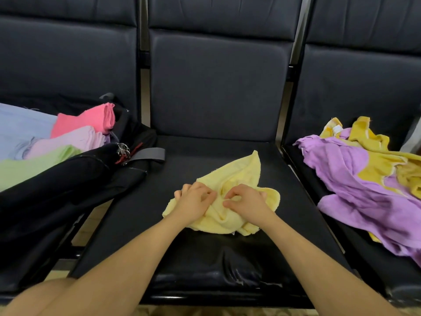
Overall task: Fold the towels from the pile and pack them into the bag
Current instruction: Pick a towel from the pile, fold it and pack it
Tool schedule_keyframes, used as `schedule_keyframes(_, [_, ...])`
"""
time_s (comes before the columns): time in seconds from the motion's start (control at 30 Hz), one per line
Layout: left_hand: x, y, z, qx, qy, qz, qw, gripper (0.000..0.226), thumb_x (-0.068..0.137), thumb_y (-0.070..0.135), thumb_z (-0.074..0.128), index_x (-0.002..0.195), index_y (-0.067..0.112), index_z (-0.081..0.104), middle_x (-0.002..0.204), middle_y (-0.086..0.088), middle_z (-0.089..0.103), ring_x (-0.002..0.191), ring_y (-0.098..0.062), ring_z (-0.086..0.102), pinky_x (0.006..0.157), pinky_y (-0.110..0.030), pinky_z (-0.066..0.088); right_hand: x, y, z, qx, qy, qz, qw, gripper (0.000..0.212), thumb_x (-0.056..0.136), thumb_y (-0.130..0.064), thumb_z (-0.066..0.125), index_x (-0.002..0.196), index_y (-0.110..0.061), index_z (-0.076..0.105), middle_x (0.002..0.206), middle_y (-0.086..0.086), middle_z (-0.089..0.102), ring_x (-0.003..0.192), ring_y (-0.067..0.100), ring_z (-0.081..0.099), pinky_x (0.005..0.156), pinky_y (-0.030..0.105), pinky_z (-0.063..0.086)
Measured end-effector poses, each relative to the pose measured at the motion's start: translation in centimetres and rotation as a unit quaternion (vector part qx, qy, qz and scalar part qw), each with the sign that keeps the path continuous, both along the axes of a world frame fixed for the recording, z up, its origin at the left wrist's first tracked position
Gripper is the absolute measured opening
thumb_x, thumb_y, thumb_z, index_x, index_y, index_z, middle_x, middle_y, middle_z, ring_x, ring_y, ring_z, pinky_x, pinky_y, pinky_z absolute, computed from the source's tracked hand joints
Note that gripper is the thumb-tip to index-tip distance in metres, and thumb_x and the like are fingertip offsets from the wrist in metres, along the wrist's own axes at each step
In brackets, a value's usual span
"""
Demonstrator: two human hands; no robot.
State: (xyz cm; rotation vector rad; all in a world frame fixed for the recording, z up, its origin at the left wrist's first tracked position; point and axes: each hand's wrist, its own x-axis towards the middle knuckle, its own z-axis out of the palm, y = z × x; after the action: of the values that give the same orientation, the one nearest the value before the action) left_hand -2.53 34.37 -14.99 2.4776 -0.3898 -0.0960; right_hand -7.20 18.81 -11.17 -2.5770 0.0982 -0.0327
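Gripping a crumpled pale yellow towel [230, 197], both hands curl their fingers into its folds: left hand [196, 202], right hand [247, 201], side by side, forearms reaching forward. Towel lies on the middle black seat [205, 247], between the open black bag [75, 179] of folded towels and the purple-and-yellow pile [364, 179].

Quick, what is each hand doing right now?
Left hand: fingers curled, holds the pale yellow towel on the middle seat.
Right hand: fingers curled, holds the same towel.
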Motion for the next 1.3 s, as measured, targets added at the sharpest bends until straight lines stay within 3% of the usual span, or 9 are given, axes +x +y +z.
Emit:
schedule_keyframes(0.2, [-0.1,0.0,1.4,-0.086,-0.006,0.019,0.996,0.031,0.101,0.045,0.030,0.122,0.041,0.052,0.132,0.021,0.042,0.123,-0.009,0.027,0.093,-0.027,0.010,-0.4,-0.6,1.9,0.151,-0.144,-0.056,0.976,0.012,0.093,-0.025,0.057,0.084,-0.034,0.058,0.090,-0.021,0.057,0.096,0.002,0.049,0.099,0.030,0.020])
schedule_keyframes(0.4, [-1.3,-2.1,5.5,-0.216,-0.002,-0.068,0.974,0.021,0.099,0.048,0.034,0.105,0.042,0.053,0.107,0.021,0.052,0.115,-0.009,0.041,0.103,-0.033,0.018,-0.7,-1.9,5.6,0.241,-0.242,-0.016,0.940,0.020,0.089,-0.025,0.060,0.080,-0.042,0.060,0.088,-0.028,0.061,0.092,-0.001,0.056,0.104,0.055,0.035])
schedule_keyframes(0.5, [-1.8,-2.8,7.4,-0.305,-0.011,-0.067,0.950,0.023,0.098,0.044,0.042,0.086,0.031,0.057,0.077,0.020,0.055,0.081,-0.003,0.052,0.091,-0.033,0.042,-1.0,-2.5,6.6,0.270,-0.271,-0.015,0.924,0.020,0.090,-0.019,0.060,0.081,-0.037,0.062,0.085,-0.020,0.063,0.086,-0.001,0.056,0.094,0.044,0.044])
schedule_keyframes(0.63, [-2.5,-2.3,10.1,-0.368,-0.054,-0.057,0.927,0.024,0.097,0.031,0.050,0.085,0.014,0.062,0.072,0.015,0.055,0.067,0.005,0.049,0.066,-0.013,0.042,-1.5,-2.9,7.7,0.289,-0.278,-0.016,0.916,0.015,0.091,-0.012,0.060,0.084,-0.026,0.063,0.088,-0.008,0.064,0.082,0.003,0.057,0.075,0.019,0.044])
schedule_keyframes(0.77, [-3.0,-0.6,14.1,-0.346,-0.058,-0.123,0.928,0.019,0.094,0.029,0.057,0.079,0.021,0.067,0.073,0.017,0.063,0.069,0.003,0.058,0.063,-0.014,0.046,-2.0,-2.9,9.3,0.310,-0.292,0.014,0.905,0.017,0.090,-0.009,0.061,0.083,-0.023,0.063,0.084,-0.010,0.064,0.075,-0.003,0.058,0.067,0.010,0.044])
schedule_keyframes(0.9, [-2.7,1.3,15.5,-0.284,-0.068,-0.132,0.947,0.018,0.093,0.030,0.059,0.084,0.019,0.070,0.082,0.008,0.068,0.077,-0.005,0.064,0.069,-0.023,0.051,-1.9,-2.6,9.3,0.293,-0.270,0.031,0.917,0.014,0.089,-0.011,0.064,0.085,-0.024,0.066,0.091,-0.006,0.067,0.088,0.007,0.062,0.077,0.021,0.048])
schedule_keyframes(1.07, [-1.9,2.2,14.4,-0.263,-0.093,-0.075,0.957,0.012,0.090,0.031,0.062,0.080,0.029,0.068,0.080,0.014,0.065,0.075,0.005,0.060,0.064,-0.013,0.044,-1.4,-1.5,8.0,0.258,-0.227,0.038,0.938,0.013,0.090,-0.017,0.064,0.092,-0.030,0.066,0.098,-0.010,0.066,0.096,0.007,0.060,0.089,0.034,0.050])
schedule_keyframes(1.17, [-2.2,2.3,14.7,-0.286,-0.092,-0.086,0.950,0.012,0.090,0.029,0.062,0.081,0.029,0.069,0.079,0.017,0.066,0.077,0.004,0.061,0.062,-0.011,0.046,-1.6,-0.5,7.9,0.253,-0.198,0.078,0.944,0.021,0.084,-0.030,0.071,0.103,-0.035,0.064,0.108,-0.014,0.062,0.107,0.008,0.055,0.092,0.030,0.046])
schedule_keyframes(1.3, [-2.4,2.8,15.0,-0.302,-0.078,-0.105,0.944,0.010,0.089,0.028,0.064,0.083,0.025,0.072,0.084,0.011,0.069,0.082,-0.005,0.065,0.070,-0.022,0.054,-1.7,1.3,7.9,0.279,-0.203,0.089,0.934,0.011,0.082,-0.033,0.071,0.092,-0.028,0.068,0.093,-0.008,0.066,0.100,0.018,0.061,0.090,0.043,0.050])
